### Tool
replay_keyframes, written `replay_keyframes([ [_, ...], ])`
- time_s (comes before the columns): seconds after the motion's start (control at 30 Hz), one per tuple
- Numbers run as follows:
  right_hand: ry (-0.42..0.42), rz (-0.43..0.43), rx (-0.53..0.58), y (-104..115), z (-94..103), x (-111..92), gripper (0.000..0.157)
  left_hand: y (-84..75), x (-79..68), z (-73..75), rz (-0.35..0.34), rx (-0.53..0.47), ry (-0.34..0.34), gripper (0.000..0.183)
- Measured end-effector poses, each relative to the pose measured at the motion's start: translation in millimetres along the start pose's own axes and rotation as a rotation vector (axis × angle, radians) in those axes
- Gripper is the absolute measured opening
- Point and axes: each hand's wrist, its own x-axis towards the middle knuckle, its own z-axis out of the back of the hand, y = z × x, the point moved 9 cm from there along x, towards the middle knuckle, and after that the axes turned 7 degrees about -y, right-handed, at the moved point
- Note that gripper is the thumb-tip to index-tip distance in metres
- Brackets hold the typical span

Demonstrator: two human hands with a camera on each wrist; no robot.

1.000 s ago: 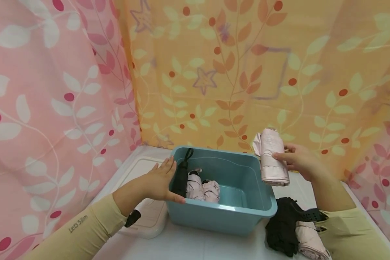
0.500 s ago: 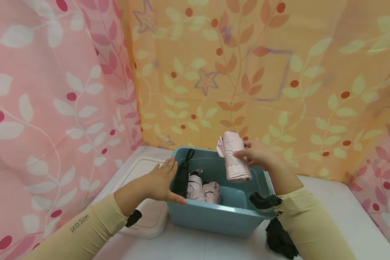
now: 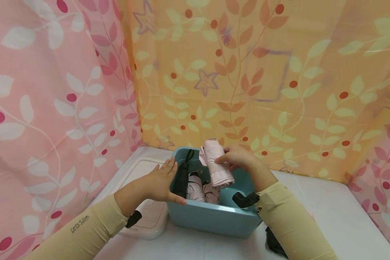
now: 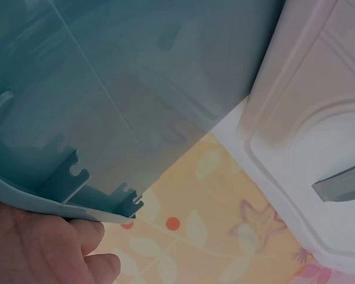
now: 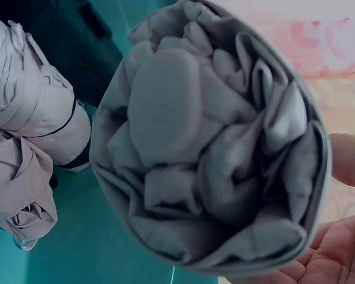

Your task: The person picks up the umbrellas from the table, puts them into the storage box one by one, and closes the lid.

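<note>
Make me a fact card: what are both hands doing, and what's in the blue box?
Container: teal rectangular plastic bin
Left hand: rests on its rim
Right hand: holds a rolled pale pink fabric bundle over it
Inside: slim black fabric roll with loop; two pale pink fabric bundles
Left side: flat white plastic lid
Right side: black fabric item, partly hidden

The roll (image 3: 217,164) hid some fingers of the right hand (image 3: 242,157) from us. The right sleeve (image 3: 292,218) covered part of the black bundle (image 3: 273,242) — we could not tell what it was. The left arm (image 3: 131,195) and the tub (image 3: 211,220) hid parts of the lid (image 3: 151,220). In the left wrist view, the left hand (image 4: 41,248) ran off the lower left corner; in the right wrist view, we saw the roll's end blurred and the right hand cut off.
</note>
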Motion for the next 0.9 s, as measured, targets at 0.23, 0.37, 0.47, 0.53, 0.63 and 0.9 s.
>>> replay_keyframes([
  [0.23,0.035,-0.004,0.031,-3,-9.8,2,0.031,-0.3,-0.2,0.4,0.0,0.003,-0.002,0.128],
  [0.37,0.047,-0.005,0.003,-7,-15.2,4,0.033,1.3,0.2,-1.2,0.008,0.012,0.0,0.129],
  [0.47,0.066,-0.013,0.0,-11,-19.5,6,0.033,1.5,-0.1,-1.6,0.008,0.01,-0.002,0.129],
  [0.53,0.074,-0.021,-0.002,-12,-20.6,7,0.032,1.9,0.3,-1.7,0.009,0.008,-0.007,0.129],
  [0.63,0.08,-0.034,-0.01,-14,-21.1,6,0.03,2.5,1.0,-2.2,0.012,0.011,-0.009,0.129],
  [0.9,0.092,-0.057,-0.049,-21,-24.2,8,0.028,3.0,1.1,-3.4,0.016,0.019,0.0,0.13],
])
